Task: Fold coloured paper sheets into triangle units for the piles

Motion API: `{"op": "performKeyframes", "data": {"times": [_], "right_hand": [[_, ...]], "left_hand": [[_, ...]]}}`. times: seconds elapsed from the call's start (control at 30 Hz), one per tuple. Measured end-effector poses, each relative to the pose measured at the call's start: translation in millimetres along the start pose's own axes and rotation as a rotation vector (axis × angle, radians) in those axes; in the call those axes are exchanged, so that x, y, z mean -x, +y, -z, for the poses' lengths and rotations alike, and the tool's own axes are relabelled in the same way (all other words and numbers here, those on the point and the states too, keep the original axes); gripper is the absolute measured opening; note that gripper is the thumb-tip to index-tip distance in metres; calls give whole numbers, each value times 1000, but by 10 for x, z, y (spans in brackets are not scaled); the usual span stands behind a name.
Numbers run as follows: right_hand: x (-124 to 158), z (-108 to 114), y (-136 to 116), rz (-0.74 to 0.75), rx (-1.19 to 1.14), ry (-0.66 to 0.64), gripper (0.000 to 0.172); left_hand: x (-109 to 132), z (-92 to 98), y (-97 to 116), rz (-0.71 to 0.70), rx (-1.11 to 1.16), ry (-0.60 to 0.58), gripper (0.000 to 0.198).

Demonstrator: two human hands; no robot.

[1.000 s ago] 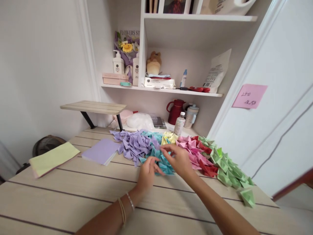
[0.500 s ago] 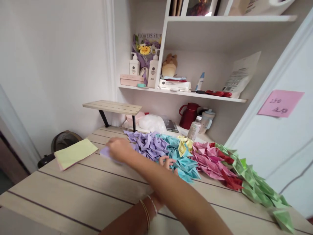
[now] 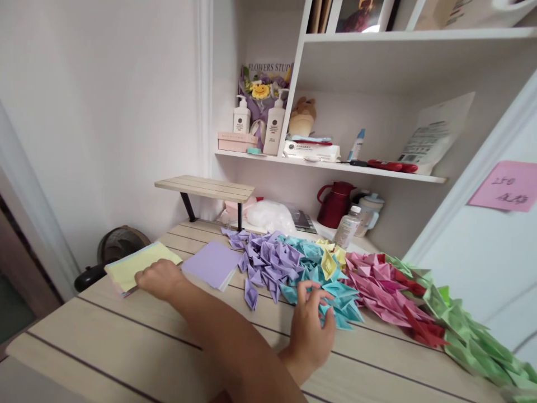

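My right arm crosses over my left. At the left, my right hand (image 3: 161,278) is closed on the near right part of a stack of yellow paper (image 3: 136,262); its fingertips are partly hidden. Beside it a stack of purple paper squares (image 3: 212,262) lies flat. My left hand (image 3: 312,322) is open, its fingers apart and slightly curled, at the near edge of the folded cyan paper boats (image 3: 342,299). I see nothing held in it. To its left lie folded purple paper boats (image 3: 272,254), one apart from the pile.
Pink and red paper boats (image 3: 381,288) and green ones (image 3: 470,322) spread along the right side. A small yellow boat (image 3: 328,264) sits on the cyan ones. Behind stand a wooden riser (image 3: 205,187), a clear bottle (image 3: 347,226) and a dark red jug (image 3: 335,204).
My right hand has moved left from the purple paper onto the yellow stack, uncovering the purple stack. My left hand has drawn nearer and shows more fully. The view has shifted left.
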State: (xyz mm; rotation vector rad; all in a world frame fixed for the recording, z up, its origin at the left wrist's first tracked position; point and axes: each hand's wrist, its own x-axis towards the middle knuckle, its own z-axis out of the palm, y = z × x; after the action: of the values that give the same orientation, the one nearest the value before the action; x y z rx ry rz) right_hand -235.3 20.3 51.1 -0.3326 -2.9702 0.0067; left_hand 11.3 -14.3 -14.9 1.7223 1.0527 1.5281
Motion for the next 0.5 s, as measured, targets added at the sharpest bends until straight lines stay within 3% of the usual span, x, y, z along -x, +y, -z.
{"op": "performKeyframes", "data": {"times": [0.07, 0.17, 0.27, 0.37, 0.5], "right_hand": [[-27, -45, 54, -5, 20, -10, 14], [42, -31, 65, -50, 42, 29, 16], [276, 138, 44, -198, 6, 310, 20], [733, 459, 111, -380, -121, 589, 29], [1727, 872, 397, -548, -403, 717, 30]], "left_hand": [[1, 13, 28, -12, 2, -18, 27], [6, 37, 67, -18, 1, -32, 24], [-8, 28, 61, -3, 8, -19, 22], [-59, -18, 11, 44, 65, 7, 17], [-181, -17, -49, 216, 296, 86, 4]]}}
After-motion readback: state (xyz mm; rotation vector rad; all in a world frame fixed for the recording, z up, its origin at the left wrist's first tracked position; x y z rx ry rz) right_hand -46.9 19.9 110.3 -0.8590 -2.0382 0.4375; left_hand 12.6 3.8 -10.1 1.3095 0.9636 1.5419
